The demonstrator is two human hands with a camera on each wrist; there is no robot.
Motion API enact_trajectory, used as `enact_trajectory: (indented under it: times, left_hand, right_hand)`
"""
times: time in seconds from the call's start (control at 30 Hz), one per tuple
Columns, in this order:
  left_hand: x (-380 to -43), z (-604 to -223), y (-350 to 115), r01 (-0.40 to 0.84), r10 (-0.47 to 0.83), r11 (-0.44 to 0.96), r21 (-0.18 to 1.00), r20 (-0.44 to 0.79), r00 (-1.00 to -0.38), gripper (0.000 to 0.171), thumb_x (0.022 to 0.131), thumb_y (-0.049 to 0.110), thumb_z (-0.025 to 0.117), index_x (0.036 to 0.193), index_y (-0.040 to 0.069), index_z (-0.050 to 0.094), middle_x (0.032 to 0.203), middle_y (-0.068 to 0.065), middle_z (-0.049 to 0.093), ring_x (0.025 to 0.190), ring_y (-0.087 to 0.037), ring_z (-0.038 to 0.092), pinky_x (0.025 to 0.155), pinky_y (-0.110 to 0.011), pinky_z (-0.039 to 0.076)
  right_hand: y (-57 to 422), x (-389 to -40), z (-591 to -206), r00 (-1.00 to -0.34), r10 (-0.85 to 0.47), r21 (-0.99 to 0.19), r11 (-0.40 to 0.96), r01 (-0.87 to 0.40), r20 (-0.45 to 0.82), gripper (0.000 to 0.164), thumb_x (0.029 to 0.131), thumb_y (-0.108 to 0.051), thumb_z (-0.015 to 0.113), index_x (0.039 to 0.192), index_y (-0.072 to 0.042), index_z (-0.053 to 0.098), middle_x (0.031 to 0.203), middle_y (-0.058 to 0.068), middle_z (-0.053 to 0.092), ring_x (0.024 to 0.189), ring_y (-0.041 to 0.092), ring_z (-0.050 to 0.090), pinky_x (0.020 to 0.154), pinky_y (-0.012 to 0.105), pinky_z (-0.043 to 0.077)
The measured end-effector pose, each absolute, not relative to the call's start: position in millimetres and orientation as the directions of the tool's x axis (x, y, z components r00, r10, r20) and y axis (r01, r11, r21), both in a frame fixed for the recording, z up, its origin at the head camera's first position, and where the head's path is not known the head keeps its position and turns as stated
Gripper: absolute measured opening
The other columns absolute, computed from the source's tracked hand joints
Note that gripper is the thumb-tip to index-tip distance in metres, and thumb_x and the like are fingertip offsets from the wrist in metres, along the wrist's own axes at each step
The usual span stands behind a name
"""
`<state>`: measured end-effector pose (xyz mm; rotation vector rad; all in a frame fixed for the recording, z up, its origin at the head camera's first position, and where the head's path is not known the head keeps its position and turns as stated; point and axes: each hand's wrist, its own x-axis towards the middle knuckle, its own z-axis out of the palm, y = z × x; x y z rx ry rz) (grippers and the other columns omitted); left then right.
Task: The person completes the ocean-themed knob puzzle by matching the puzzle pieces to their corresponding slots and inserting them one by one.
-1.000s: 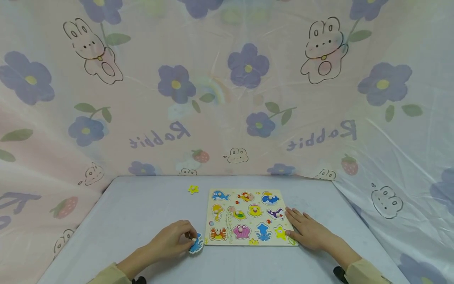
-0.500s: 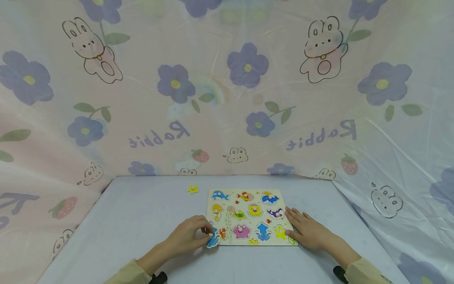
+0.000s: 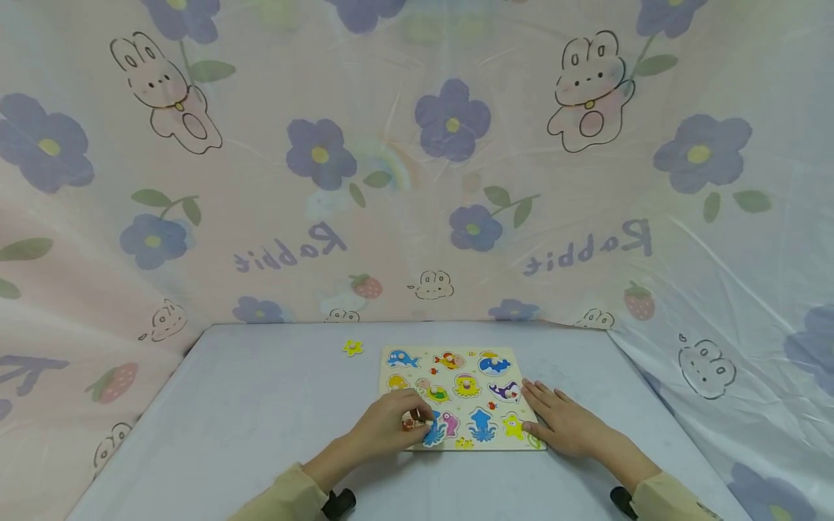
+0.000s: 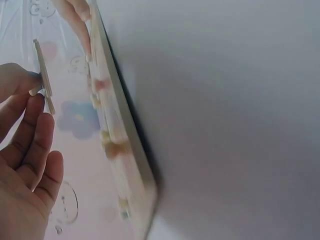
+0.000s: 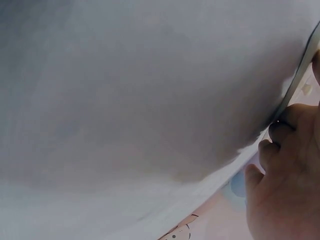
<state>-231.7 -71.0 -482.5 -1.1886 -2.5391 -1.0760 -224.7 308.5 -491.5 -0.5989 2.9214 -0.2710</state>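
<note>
My left hand (image 3: 394,422) pinches a blue squid puzzle piece (image 3: 434,432) by its small knob, between thumb and fingertips. In the left wrist view that piece (image 4: 44,70) is seen edge-on, raised above the puzzle board (image 4: 131,140). From the head view it overlaps the pink shell piece (image 3: 451,423), and the hand covers most of the crab. A blue squid picture (image 3: 483,425) shows on the board to the right of the held piece. My right hand (image 3: 570,425) rests along the board's right edge, fingers straight, thumb near the yellow starfish (image 3: 513,426).
A loose yellow star-shaped piece (image 3: 353,348) lies on the white table (image 3: 274,391), off the board's back left corner. Several knobbed sea-animal pieces, such as an octopus (image 3: 466,386), sit in the board. A patterned curtain (image 3: 391,181) hangs behind the table.
My left hand has carried the squid piece rightward, from the table left of the board to over its front row. The right hand stays at the board's edge.
</note>
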Motion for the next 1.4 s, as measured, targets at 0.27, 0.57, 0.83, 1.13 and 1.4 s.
enact_trajectory:
  times: [0.27, 0.57, 0.83, 1.13, 1.4]
  left_hand:
    - [-237.8, -475.2, -34.6, 0.721, 0.658, 0.48, 0.499, 0.339, -0.673, 0.011, 0.091, 0.016, 0.081, 0.099, 0.021, 0.075, 0.094, 0.016, 0.066, 0.088, -0.001, 0.059, 0.078, -0.016, 0.049]
    - [-250.4, -470.9, -6.7, 0.71, 0.697, 0.54, 0.452, 0.233, -0.678, 0.009, 0.094, 0.021, 0.078, 0.103, 0.022, 0.076, 0.093, 0.018, 0.064, 0.085, 0.001, 0.058, 0.075, -0.014, 0.047]
    - [-260.6, -477.9, 11.0, 0.703, 0.706, 0.559, 0.44, 0.191, -0.681, 0.006, 0.093, 0.02, 0.078, 0.099, 0.022, 0.077, 0.09, 0.018, 0.063, 0.083, 0.002, 0.054, 0.072, -0.013, 0.046]
    - [-262.5, -482.8, 18.4, 0.693, 0.716, 0.572, 0.439, 0.146, -0.683, 0.005, 0.093, 0.019, 0.078, 0.099, 0.02, 0.078, 0.088, 0.016, 0.064, 0.079, 0.003, 0.052, 0.07, -0.014, 0.045]
    - [-264.1, -483.3, 25.4, 0.727, 0.739, 0.569, 0.385, 0.149, -0.657, 0.004, 0.095, 0.02, 0.077, 0.098, 0.022, 0.078, 0.089, 0.017, 0.065, 0.081, 0.005, 0.052, 0.075, -0.015, 0.046]
  right_hand:
    - [308.0, -224.2, -490.8, -0.909, -0.398, -0.204, 0.906, -0.37, -0.119, 0.082, 0.104, -0.057, 0.053, 0.16, 0.0, 0.035, 0.169, 0.017, 0.027, 0.154, 0.043, 0.024, 0.121, 0.065, 0.021]
    - [309.3, -225.7, -490.4, -0.904, -0.416, -0.192, 0.899, -0.392, -0.099, 0.079, 0.106, -0.053, 0.052, 0.159, 0.002, 0.034, 0.169, 0.018, 0.027, 0.154, 0.044, 0.025, 0.121, 0.065, 0.022]
    - [306.7, -225.1, -487.2, -0.899, -0.425, -0.208, 0.894, -0.398, -0.108, 0.079, 0.106, -0.053, 0.051, 0.159, 0.003, 0.034, 0.168, 0.02, 0.027, 0.153, 0.046, 0.025, 0.121, 0.066, 0.021]
    - [309.1, -225.6, -491.1, -0.898, -0.43, -0.192, 0.893, -0.407, -0.096, 0.078, 0.107, -0.053, 0.05, 0.158, 0.003, 0.035, 0.168, 0.02, 0.027, 0.153, 0.045, 0.025, 0.121, 0.065, 0.023]
    - [310.2, -227.1, -490.9, -0.9, -0.426, -0.201, 0.893, -0.401, -0.097, 0.077, 0.106, -0.052, 0.052, 0.159, 0.002, 0.035, 0.169, 0.019, 0.027, 0.154, 0.045, 0.025, 0.121, 0.065, 0.022]
